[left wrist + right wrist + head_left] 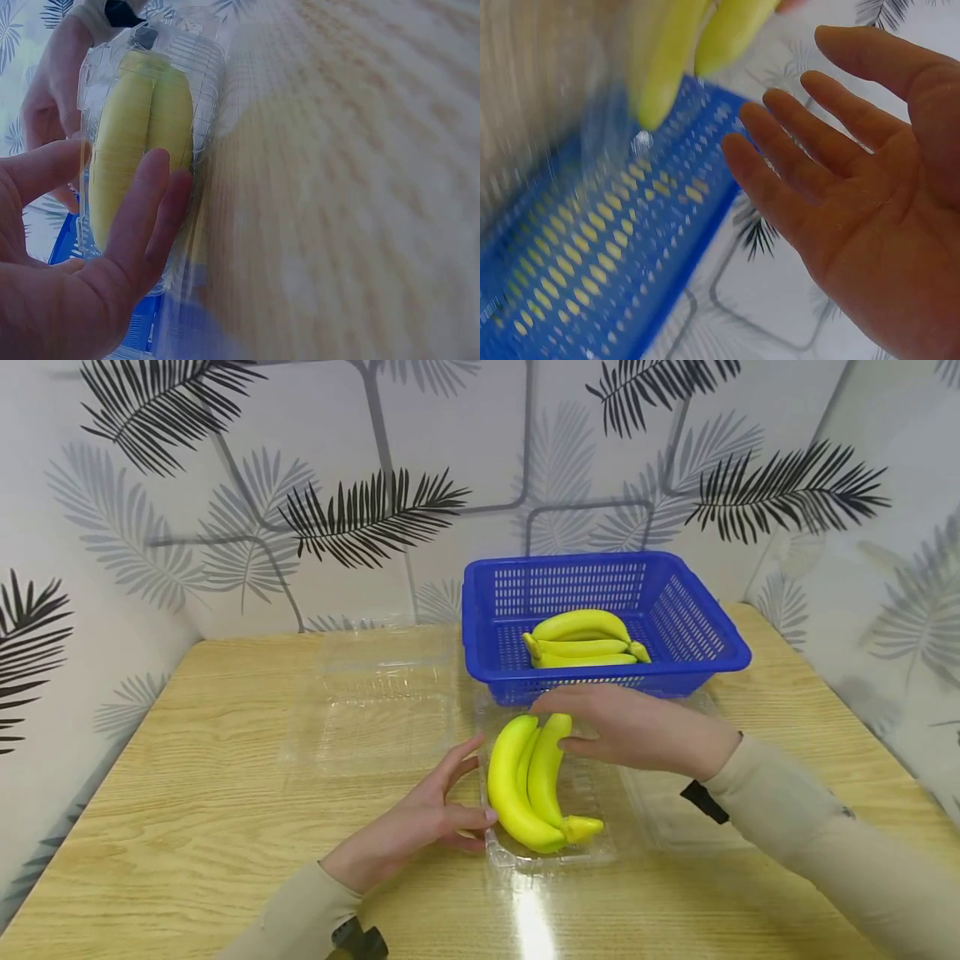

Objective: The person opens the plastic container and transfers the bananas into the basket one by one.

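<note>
A bunch of yellow bananas point(506, 781) lies in a clear plastic clamshell box point(596, 793), stem end toward the front edge of the table. At the box's left side is my left hand point(427, 818), its thumb and fingers spread along the clear wall point(214, 67). Over the far right of the bunch reaches my right hand point(626, 727), close to the banana tips. In the right wrist view the palm and fingers of the right hand point(870, 202) are extended, with nothing gripped.
Behind the box, a blue plastic basket point(697, 647) holds more bananas point(581, 647). Another clear plastic clamshell point(382, 727) lies opened on the wooden table point(195, 827) at the left. The box's clear lid point(682, 818) spreads to the right. A leaf-patterned wall stands behind.
</note>
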### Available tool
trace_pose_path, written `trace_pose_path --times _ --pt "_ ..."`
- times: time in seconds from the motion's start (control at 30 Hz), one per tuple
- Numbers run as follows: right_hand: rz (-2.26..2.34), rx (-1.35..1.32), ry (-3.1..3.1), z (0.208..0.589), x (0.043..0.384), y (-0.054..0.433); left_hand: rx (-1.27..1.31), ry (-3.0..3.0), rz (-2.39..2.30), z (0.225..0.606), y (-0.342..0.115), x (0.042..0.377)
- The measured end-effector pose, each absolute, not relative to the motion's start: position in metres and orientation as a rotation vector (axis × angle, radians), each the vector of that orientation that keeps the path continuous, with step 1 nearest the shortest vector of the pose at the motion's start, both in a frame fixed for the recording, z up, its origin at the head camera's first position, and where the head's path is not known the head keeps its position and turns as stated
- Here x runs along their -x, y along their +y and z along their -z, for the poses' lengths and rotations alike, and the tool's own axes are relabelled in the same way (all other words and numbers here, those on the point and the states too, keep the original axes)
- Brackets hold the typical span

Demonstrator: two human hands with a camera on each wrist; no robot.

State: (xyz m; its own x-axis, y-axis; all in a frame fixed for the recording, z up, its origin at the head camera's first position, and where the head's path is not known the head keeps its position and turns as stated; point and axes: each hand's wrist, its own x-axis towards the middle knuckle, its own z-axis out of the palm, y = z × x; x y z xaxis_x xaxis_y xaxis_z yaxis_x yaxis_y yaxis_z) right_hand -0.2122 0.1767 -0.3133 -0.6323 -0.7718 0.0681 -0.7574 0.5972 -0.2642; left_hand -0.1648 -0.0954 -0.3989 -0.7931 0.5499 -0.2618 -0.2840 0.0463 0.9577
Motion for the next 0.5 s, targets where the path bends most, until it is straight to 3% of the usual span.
trace_pose_path --times 0.5 --pt "0.303 1.235 2.838 0.349 0.158 0.146 -0.291 1.726 -1.788 0.400 -0.096 0.164"
